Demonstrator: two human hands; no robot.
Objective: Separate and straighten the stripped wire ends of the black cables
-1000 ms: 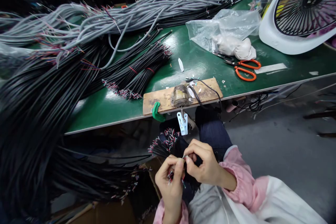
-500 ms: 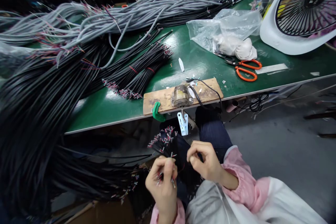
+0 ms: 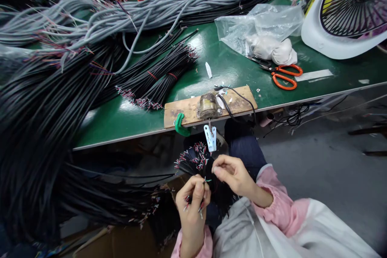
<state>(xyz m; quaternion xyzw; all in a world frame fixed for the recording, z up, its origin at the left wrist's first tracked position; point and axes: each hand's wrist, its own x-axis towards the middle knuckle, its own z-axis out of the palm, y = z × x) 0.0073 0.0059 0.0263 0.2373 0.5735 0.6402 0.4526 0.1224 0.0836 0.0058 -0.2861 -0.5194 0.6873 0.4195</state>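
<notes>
My left hand (image 3: 193,199) is closed on several thin black cables, whose coloured wire ends poke out between the fingers. One green-and-white wire end (image 3: 207,180) sticks up at the thumb tip. Just to the right, my right hand (image 3: 231,173) is pinched, its fingertips apart from the left hand; whatever they hold is too small to make out. Behind both hands a bundle of black cables (image 3: 190,161) with red, white and black ends lies over my lap. Above it a light-blue clothes peg (image 3: 210,138) hangs on the shaft of a small motor (image 3: 208,106).
The motor sits on a wooden board (image 3: 187,112), held at the table edge by a green clamp (image 3: 180,125). Grey cables (image 3: 157,12) and black cables (image 3: 39,129) cover the left and back. Orange-handled scissors (image 3: 286,76), a plastic bag (image 3: 236,28) and a fan (image 3: 314,32) stand right.
My left hand has moved slightly up and right, and a green-and-white wire end now shows at its thumb. My right hand has shifted slightly left and up, still pinched.
</notes>
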